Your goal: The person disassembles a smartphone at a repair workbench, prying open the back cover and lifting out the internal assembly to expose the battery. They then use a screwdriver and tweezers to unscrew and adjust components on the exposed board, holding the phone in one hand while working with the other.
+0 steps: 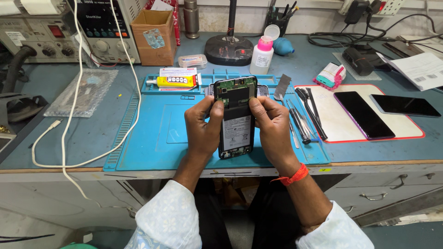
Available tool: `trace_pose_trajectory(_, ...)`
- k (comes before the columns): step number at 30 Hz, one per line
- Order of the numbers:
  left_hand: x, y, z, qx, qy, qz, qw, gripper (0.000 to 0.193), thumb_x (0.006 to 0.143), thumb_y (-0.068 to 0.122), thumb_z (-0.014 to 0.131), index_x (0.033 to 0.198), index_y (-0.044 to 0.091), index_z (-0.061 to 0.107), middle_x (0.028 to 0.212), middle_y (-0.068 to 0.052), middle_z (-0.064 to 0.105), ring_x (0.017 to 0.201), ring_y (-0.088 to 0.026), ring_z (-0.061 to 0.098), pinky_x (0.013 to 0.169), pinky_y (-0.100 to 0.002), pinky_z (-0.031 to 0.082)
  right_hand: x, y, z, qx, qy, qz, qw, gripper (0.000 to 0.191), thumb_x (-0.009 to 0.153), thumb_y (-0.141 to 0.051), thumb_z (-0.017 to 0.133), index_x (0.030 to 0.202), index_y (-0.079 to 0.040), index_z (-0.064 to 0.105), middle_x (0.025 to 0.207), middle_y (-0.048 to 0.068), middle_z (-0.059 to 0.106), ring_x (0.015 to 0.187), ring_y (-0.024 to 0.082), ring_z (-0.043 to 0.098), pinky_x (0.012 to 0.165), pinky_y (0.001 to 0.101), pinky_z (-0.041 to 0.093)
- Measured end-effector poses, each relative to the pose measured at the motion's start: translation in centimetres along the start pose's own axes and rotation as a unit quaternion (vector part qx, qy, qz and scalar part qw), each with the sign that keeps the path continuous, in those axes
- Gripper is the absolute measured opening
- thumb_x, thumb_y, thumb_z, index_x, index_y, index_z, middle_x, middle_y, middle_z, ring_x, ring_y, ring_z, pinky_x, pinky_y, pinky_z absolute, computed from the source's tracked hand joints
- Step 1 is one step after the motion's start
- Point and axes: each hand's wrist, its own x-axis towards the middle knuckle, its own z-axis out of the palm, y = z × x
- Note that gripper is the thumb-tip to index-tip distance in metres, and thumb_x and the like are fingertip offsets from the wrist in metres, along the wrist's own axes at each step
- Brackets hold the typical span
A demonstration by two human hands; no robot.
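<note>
Holding: we grip one opened phone (236,117), green board bare, above the blue mat (152,138).
Hands: left hand (204,123) and right hand (272,127) both clamped on its edges.
Right: two glossy dark phones (363,114) on the tabletop (92,133).

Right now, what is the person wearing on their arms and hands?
Both hands, left hand and right hand, are bare, with no gloves. The right wrist has an orange-red thread band. Both arms wear loose white sleeves with a faint flower pattern, pushed up from the wrists.
</note>
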Motion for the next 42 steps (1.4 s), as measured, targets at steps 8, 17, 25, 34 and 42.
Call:
trace_pose_trajectory(8,-0.2,0.5,-0.2,-0.025,-0.025,-0.003,0.999,0.027,0.105,0.021,0.057,0.089,-0.001,0.063,0.071,0.002,0.060,0.069,-0.004,0.051,0.060,-0.026,0.042,-0.1,1.4,0.0,-0.026,0.047,-0.057,0.997,0.028,0.110,-0.022,0.062,0.094,0.000,0.070,0.084,-0.005,0.061,0.075,0.001,0.049,0.066,0.0203,0.040)
trace_pose_trajectory(17,0.0,-0.2,0.5,-0.144,-0.122,-0.145,0.971,0.049,0.110,0.040,0.046,0.133,0.003,0.067,0.108,-0.001,0.071,0.099,-0.008,0.063,0.081,-0.027,0.054,1.0,1.8,0.6,0.182,0.070,-0.015,0.981,0.026,0.113,-0.025,0.051,0.111,-0.002,0.064,0.104,0.003,0.070,0.092,0.009,0.063,0.086,0.0257,0.052)
trace_pose_trajectory(25,0.4,-0.3,0.4,-0.244,-0.239,-0.210,0.916,0.062,0.106,0.040,0.056,0.160,0.014,0.041,0.143,-0.002,0.059,0.128,-0.014,0.058,0.105,-0.033,0.051,2.5,1.6,-0.8,0.308,-0.006,0.105,0.946,0.032,0.113,-0.031,0.047,0.116,-0.003,0.062,0.107,0.008,0.070,0.098,0.017,0.068,0.092,0.0346,0.054)
trace_pose_trajectory(34,0.5,0.6,0.3,-0.230,-0.222,-0.202,0.926,0.085,0.094,0.036,0.074,0.164,0.014,0.031,0.126,-0.012,0.063,0.113,-0.019,0.065,0.092,-0.035,0.060,1.6,1.9,-0.4,0.098,0.041,0.089,0.990,0.036,0.109,-0.031,0.052,0.130,-0.003,0.063,0.111,0.002,0.066,0.099,0.011,0.061,0.082,0.0291,0.048)
trace_pose_trajectory(42,0.7,0.1,0.6,-0.193,-0.188,-0.223,0.937,0.090,0.090,0.034,0.077,0.162,0.010,0.028,0.124,-0.013,0.059,0.110,-0.019,0.064,0.085,-0.035,0.062,-0.5,0.2,0.5,-0.093,0.068,-0.131,0.985,0.031,0.107,-0.013,0.061,0.137,-0.004,0.060,0.123,0.007,0.067,0.115,0.013,0.062,0.100,0.0292,0.052)
